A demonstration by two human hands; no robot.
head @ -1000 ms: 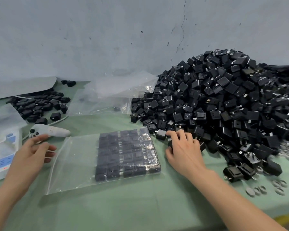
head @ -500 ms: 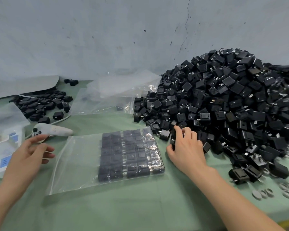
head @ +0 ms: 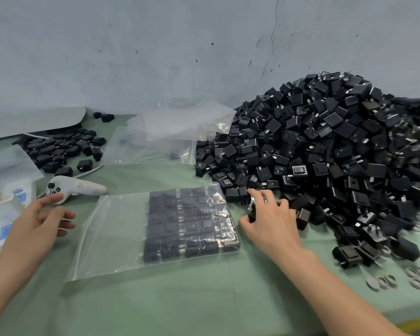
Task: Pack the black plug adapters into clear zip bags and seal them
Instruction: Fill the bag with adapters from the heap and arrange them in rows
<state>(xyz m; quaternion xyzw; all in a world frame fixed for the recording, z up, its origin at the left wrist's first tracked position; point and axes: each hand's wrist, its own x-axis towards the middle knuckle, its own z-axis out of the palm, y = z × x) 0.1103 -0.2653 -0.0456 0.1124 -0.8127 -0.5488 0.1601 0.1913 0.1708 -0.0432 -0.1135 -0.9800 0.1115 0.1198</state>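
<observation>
A clear zip bag (head: 153,235) lies flat on the green table (head: 204,306), near the middle. Inside it, black plug adapters (head: 187,224) sit in neat rows, packed into the right half of the bag. The left half of the bag has nothing in it, and the view is too soft to tell if the zip edge is sealed.

Just to the right of the bag, the right hand (head: 269,221) rests at the near edge of a big pile of loose black adapters (head: 325,154). Its fingers are curled down, and the thumb and fingers pinch one adapter (head: 252,212) from the pile. The pile is tall and fills the right side of the table, up to the wall (head: 155,57).

The left hand (head: 38,223) hovers to the left of the bag, near its left edge. Its fingers are spread a little and hold nothing.

Just past the left hand lies a white handheld controller (head: 78,187) with dark buttons. A white and blue gadget (head: 7,214) sits at the far left. Behind these, a small heap of black adapters (head: 58,151) lies by a grey sheet (head: 34,123). More empty clear bags (head: 170,137) are bunched up at the far side, between the small heap and the big pile. Some small grey rings (head: 395,280) lie on the table at the near right.
</observation>
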